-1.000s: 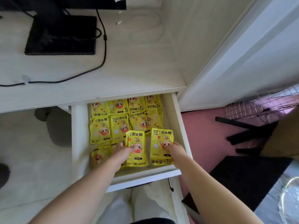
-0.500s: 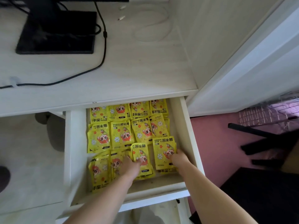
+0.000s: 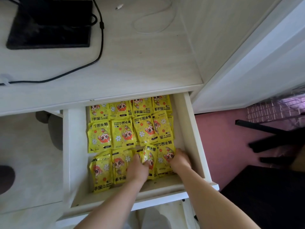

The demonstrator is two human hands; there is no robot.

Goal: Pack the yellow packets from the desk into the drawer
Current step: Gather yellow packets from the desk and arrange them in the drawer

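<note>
The drawer (image 3: 191,129) is being held open below the bench (image 3: 132,63); its floor is being covered by rows of yellow packets (image 3: 122,134), laid flat and overlapping, from the back wall to near the front; both hands are being kept inside, at the front right. One packet (image 3: 149,156) is being pinched and crumpled by the left hand (image 3: 137,169), fingers curled tight around its lower edge; another packet (image 3: 165,156), just beside the right wall, is being pressed down by the right hand (image 3: 179,160), fingers bent over it, though a true grasp cannot be told. On the bench, a black stand (image 3: 49,30) and a black cable (image 3: 99,52) are being seen, well apart from the drawer.
</note>
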